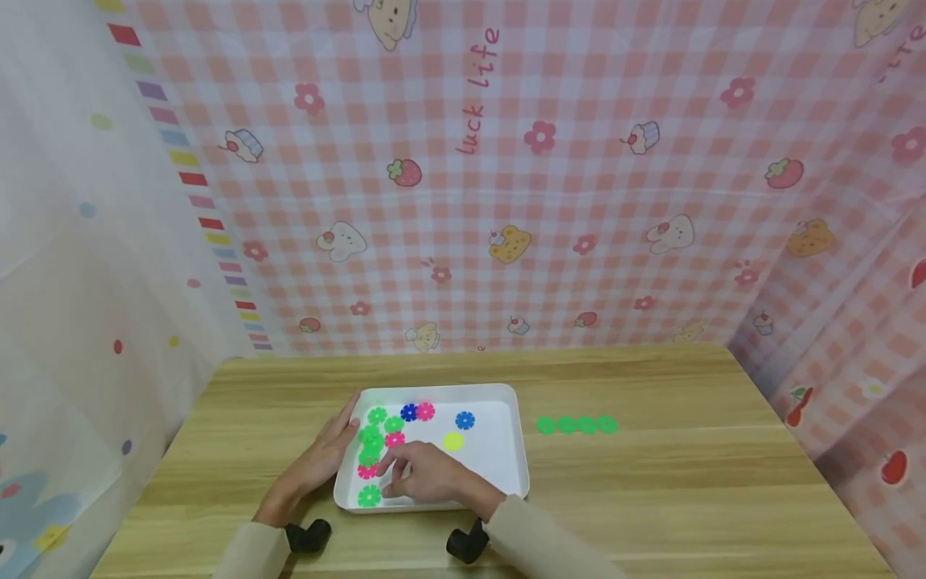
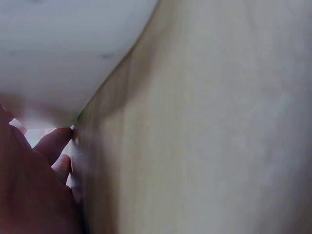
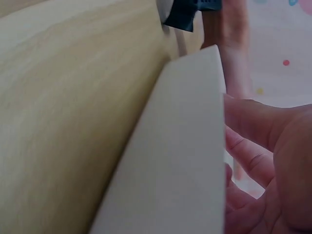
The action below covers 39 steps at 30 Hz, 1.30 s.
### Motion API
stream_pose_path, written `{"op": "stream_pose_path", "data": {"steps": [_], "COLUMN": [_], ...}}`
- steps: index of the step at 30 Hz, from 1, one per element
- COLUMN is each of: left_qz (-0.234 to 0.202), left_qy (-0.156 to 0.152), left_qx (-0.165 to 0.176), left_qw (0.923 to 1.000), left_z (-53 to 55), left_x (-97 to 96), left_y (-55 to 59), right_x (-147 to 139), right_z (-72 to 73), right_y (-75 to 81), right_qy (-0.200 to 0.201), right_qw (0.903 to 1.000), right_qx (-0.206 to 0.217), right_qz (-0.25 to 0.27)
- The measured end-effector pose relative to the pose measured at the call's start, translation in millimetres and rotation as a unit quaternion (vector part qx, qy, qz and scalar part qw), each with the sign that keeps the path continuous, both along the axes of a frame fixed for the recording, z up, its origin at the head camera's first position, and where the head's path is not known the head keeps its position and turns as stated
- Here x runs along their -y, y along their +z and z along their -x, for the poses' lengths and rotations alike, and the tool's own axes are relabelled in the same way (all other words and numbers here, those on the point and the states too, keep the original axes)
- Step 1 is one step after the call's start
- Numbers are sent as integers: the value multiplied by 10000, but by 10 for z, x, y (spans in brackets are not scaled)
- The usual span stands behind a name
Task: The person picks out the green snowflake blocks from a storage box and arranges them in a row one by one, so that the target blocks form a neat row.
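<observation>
Light and stiff, we judge, perhaps slick, the notched green disc [image 1: 369,496] at the near left corner of the white tray [image 1: 434,389] is best pinched by its rim. We see it just beside the right hand's [image 1: 425,473] parted thumb and forefinger, nothing visible between them; the left hand [image 1: 329,450] rests, fingers extended, against the tray's left edge.

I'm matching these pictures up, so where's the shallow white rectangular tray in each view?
Head: shallow white rectangular tray, below centre.
Left wrist: tray, cropped, upper-left corner.
Right wrist: tray, cropped, centre, running down to the bottom edge.
Shared landmark: pale wood-grain tabletop, beside the tray in all three.
</observation>
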<state>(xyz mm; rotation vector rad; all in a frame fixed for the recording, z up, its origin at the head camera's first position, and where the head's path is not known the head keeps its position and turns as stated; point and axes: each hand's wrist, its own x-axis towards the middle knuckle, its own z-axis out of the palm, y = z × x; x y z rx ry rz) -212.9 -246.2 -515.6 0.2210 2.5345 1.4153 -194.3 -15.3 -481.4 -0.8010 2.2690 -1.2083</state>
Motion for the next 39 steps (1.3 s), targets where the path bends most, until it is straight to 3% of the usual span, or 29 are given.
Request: {"op": "stream_pose_path", "data": {"steps": [3,5,9,12,21,39], "left_qz": [-30,-123,-157,-86,-165,90], "left_qy": [-29,-38,-61,-61,-66,30], "left_qx": [-25,63,33,-70,-130,24], "left_qw": [10000,9999,9999,9999,9998,10000], "left_z": [-6,-38,-42,-8,-7,-8], "left_x": [-1,-33,-27,10,19,-6], "left_y": [6,103,118,20,24,-4], "right_x": [65,95,144,185,266,267], "right_z": [-19,-26,-24,-18,-13,10], "right_y": [-38,-69,-116,-141,-185,-175], "right_qy": [27,67,78,10,-132,-327], "right_qw": [10000,9999,10000,9998,9976,9971], "right_qx": [43,44,-50,-149,-558,-367], "right_qz": [42,64,-32,-110,-385,-575]}}
